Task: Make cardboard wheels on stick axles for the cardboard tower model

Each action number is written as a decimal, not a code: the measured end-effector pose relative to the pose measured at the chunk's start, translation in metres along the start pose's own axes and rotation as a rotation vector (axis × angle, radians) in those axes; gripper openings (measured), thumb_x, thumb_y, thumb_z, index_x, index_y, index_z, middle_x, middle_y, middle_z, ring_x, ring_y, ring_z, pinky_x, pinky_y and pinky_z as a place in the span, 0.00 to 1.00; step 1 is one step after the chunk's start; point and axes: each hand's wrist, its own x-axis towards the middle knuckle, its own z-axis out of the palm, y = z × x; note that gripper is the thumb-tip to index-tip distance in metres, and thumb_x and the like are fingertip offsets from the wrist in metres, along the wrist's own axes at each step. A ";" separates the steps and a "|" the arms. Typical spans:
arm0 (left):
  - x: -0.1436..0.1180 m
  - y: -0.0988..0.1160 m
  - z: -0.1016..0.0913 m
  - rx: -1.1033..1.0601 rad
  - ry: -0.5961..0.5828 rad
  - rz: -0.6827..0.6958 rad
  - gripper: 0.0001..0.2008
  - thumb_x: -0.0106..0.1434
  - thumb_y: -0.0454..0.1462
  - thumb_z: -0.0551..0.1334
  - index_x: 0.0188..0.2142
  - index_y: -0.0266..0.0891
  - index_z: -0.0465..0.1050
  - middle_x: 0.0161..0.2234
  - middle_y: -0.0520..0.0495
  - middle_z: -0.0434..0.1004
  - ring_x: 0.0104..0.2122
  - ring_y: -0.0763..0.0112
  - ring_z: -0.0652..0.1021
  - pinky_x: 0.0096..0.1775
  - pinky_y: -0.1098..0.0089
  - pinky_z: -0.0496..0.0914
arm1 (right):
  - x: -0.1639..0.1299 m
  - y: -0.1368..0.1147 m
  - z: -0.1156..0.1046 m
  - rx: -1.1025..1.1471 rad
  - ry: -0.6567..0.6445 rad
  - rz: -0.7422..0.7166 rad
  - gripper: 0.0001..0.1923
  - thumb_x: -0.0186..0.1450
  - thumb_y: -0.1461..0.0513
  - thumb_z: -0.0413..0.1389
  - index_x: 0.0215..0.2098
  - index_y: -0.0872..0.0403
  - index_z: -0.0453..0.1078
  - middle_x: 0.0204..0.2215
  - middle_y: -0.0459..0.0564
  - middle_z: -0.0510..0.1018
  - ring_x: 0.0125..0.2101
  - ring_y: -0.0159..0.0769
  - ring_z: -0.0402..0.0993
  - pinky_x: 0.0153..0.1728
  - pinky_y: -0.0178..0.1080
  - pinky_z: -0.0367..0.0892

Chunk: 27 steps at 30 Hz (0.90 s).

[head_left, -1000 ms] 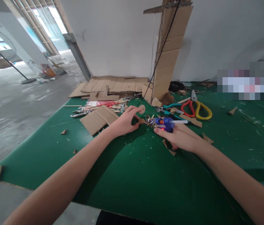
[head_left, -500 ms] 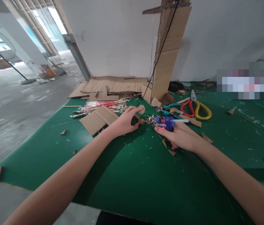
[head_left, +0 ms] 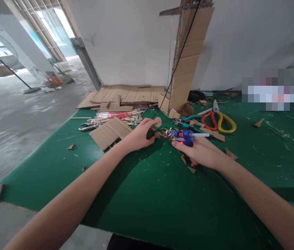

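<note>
At nine o'clock from the glue gun (head_left: 185, 136) the right hand (head_left: 201, 152) is clasping, the left hand (head_left: 139, 136) is pinching a small cardboard piece (head_left: 157, 134).

I cannot read any text, label, brand or number here. The blue glue gun (head_left: 185, 136) in my right hand (head_left: 201, 152) shows no lettering that I can make out, and the scissors (head_left: 218, 119) on the counter (head_left: 147, 194) neither.
</note>
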 end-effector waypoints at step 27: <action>0.001 0.000 -0.003 0.098 0.230 -0.081 0.12 0.63 0.31 0.51 0.43 0.38 0.69 0.41 0.44 0.71 0.35 0.71 0.73 0.38 0.68 0.70 | -0.001 0.008 -0.010 0.015 -0.031 -0.051 0.25 0.60 0.41 0.48 0.30 0.54 0.69 0.14 0.45 0.70 0.14 0.30 0.67 0.18 0.33 0.62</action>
